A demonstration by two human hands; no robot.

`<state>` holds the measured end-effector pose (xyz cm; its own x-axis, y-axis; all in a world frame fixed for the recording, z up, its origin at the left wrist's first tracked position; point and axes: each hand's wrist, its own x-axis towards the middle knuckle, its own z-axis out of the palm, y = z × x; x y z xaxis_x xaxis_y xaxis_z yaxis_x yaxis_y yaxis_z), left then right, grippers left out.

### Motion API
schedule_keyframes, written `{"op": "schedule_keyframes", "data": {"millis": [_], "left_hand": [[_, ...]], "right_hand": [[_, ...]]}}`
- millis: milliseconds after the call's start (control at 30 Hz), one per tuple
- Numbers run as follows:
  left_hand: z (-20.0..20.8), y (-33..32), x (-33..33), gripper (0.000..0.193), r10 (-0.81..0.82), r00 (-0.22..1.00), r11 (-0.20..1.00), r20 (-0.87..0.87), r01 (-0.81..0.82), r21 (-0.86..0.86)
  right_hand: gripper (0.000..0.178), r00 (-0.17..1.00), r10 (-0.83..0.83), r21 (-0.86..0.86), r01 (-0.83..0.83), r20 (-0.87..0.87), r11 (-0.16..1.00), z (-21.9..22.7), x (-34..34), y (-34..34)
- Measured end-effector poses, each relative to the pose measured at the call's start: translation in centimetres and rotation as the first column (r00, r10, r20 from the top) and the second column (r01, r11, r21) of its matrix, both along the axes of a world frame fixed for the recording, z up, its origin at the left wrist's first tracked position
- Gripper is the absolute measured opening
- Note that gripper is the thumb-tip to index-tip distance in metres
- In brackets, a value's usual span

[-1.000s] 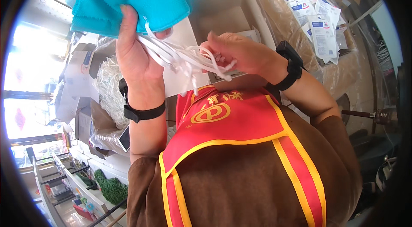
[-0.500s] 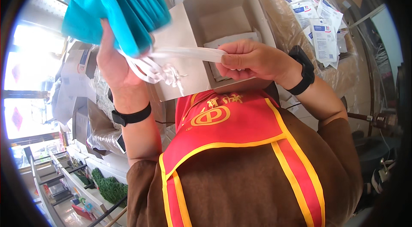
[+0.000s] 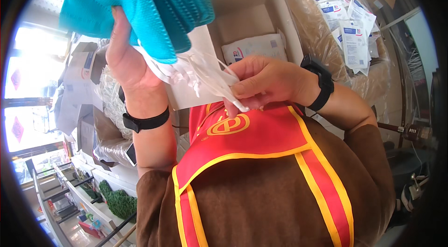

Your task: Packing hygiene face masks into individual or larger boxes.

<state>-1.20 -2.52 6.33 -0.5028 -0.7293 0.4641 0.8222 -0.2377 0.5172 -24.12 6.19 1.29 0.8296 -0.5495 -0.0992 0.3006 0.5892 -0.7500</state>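
My left hand (image 3: 128, 55) grips a stack of teal face masks (image 3: 130, 9) at the upper left, with the thumb lying against the outer fold. White elastic straps (image 3: 193, 72) hang from the lower edge of the masks in a loose bundle. At the middle, my right hand (image 3: 266, 81) pinches the ends of these straps between thumb and fingers, holding them just above my red apron (image 3: 252, 139). Past my right hand stands an open cardboard box (image 3: 252, 13), and a white printed packet (image 3: 256, 47) lies inside it.
At the upper right, a carton lined with clear plastic (image 3: 312, 27) holds several white printed packets (image 3: 353, 44). More cartons (image 3: 84, 83) and crumpled plastic (image 3: 112, 107) are on the left. A rack with green plants (image 3: 120, 204) stands at the lower left.
The masks have shifted right and fanned out more. My right hand has come down toward the apron with the straps, which are now slacker. More of the packet in the box shows.
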Motion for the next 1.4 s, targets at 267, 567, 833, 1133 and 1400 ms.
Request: {"op": "schedule_keyframes", "data": {"millis": [267,567,833,1133,1400], "left_hand": [[-0.2,-0.1,-0.2,0.038,0.254,0.964,0.967,0.076,-0.254,-0.006],[0.5,-0.5,0.3,0.040,-0.067,0.998,0.992,0.008,0.067,-0.104],[0.4,0.9,-1.6,0.036,0.027,0.999,0.999,-0.019,-0.026,0.047],[-1.1,-0.9,-0.1,0.034,0.224,0.957,0.963,0.184,-0.188,-0.194],[0.5,0.8,-2.4,0.033,0.041,0.999,0.997,-0.002,-0.041,0.070]], "right_hand": [[0.027,1.000,0.005,0.064,-0.006,0.012,0.998,-0.8,1.3,0.5],[0.020,0.995,-0.041,0.003,0.042,-0.095,0.999,-1.1,0.1,-0.7],[0.025,0.948,-0.291,-0.156,0.271,-0.126,0.950,-3.5,0.6,-1.7],[0.031,0.991,-0.103,-0.175,0.087,-0.084,0.981,-1.9,2.7,-1.9],[0.024,0.992,-0.068,-0.094,0.058,-0.109,0.994,-2.7,2.5,-1.9]]}}
